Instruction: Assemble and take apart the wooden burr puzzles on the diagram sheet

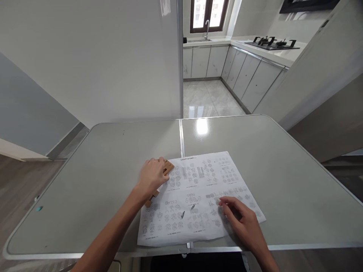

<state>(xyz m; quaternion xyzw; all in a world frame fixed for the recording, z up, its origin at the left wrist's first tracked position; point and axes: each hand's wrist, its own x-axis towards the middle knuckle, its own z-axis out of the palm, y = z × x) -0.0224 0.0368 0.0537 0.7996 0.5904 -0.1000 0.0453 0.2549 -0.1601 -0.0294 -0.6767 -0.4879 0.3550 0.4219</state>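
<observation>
Nothing here is clear enough for me to read: the printed sheet (204,177) in the lower middle of the frame carries a heading line and tiny captions under its diagrams, all too small.

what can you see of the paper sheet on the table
The paper sheet is white, printed with rows of small grey diagrams and two small dark marks near the middle. It lies flat, slightly turned, at the near edge of the grey table, across its centre seam. The left hand covers a brown wooden piece at its far left corner; the right hand rests its fingertips on the near right part.
</observation>
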